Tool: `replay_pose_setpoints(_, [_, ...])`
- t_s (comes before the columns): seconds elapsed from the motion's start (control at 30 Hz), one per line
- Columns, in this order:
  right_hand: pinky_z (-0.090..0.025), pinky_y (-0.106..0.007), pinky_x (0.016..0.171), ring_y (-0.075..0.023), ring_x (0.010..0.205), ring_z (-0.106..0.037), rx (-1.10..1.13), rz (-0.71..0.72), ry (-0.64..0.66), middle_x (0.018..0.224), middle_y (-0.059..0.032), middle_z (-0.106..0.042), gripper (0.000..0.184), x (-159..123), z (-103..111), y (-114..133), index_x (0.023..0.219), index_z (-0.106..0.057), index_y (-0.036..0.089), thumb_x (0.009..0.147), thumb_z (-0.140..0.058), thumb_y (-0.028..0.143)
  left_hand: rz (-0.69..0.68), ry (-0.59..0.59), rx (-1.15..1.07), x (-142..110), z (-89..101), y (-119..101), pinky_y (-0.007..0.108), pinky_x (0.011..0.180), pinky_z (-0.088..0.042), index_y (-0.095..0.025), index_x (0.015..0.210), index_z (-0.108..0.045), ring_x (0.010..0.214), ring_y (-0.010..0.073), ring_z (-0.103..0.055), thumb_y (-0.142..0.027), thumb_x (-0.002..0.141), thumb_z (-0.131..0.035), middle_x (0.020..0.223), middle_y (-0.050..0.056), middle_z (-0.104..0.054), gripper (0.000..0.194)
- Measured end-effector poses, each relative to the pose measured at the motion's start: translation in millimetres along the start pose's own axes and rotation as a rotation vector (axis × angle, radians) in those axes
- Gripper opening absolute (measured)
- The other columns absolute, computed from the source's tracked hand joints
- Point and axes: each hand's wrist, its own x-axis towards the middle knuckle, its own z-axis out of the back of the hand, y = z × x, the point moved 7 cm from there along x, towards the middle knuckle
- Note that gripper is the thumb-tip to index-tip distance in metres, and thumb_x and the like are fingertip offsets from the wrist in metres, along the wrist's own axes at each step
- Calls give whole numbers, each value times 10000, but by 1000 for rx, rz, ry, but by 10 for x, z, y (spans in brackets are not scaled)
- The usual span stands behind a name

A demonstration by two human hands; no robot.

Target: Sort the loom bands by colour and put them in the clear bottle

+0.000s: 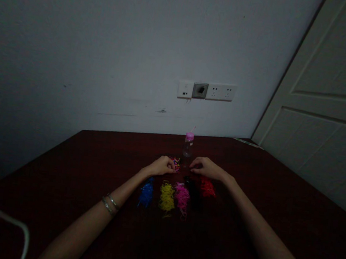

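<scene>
small multicoloured pile (177, 162) of thin strands, possibly rubber bands

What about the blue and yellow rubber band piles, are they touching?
Apart. The head view shows a strip of dark tabletop between the blue pile and the yellow pile.

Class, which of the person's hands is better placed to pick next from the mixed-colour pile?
Probably the left hand: it is right at the mixed-colour pile, while the right hand is apart from it, nearer the red pile.
</scene>
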Motion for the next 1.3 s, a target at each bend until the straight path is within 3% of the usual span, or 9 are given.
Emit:
replay_pose_setpoints(0.27, [-438, -275, 707, -169, 777, -585, 40, 30, -35, 856, -63, -653, 200, 4, 33, 67, 845, -681, 152, 732, -556, 260, 11, -23, -66, -4, 1, -45, 174, 513, -339, -89, 718, -683, 553, 90, -478, -167, 641, -556, 624, 19, -616, 168])
replay_pose_setpoints(0.53, [-436, -273, 712, -159, 770, -581, 154, 84, -41, 856, -54, -651, 217, 4, 21, 318, 842, -679, 161, 721, -581, 312, -10, -114, -295, 14, 93, -158, 198, 609, -408, -96, 736, -672, 636, 109, -546, -216, 656, -579, 678, 34, -635, 172])
replay_pose_setpoints(0.8, [-433, -253, 686, -153, 746, -582, 191, 98, -49, 790, -48, -656, 205, 32, 26, 309, 775, -669, 139, 744, -534, 290, -10, -139, -337, -5, 104, -258, 191, 557, -393, -90, 763, -653, 581, 98, -533, -259, 669, -598, 619, 25, -606, 201])
replay_pose_setpoints(0.93, [-438, -265, 706, -166, 761, -589, 159, 53, -48, 816, -61, -664, 211, 24, 80, 125, 764, -676, 136, 729, -543, 296, 26, -170, -319, -2, 135, -192, 199, 553, -392, -89, 825, -656, 577, 100, -531, -268, 661, -612, 627, 31, -614, 247])
replay_pose_setpoints(1.1, [-445, -280, 707, -181, 753, -594, 111, -88, -40, 788, -71, -676, 203, -58, 170, -337, 741, -682, 142, 716, -543, 288, 58, -231, -296, 8, 205, -4, 208, 582, -396, -77, 793, -669, 615, 104, -536, -260, 663, -599, 725, 68, -650, 235])
replay_pose_setpoints(1.3, [-444, -270, 715, -176, 751, -598, 111, -146, 31, 786, -56, -682, 228, -179, 206, -634, 757, -685, 141, 695, -552, 316, 152, -303, -222, -15, 308, 277, 188, 472, -314, -73, 790, -676, 490, 76, -446, -301, 672, -575, 564, 20, -584, 276])
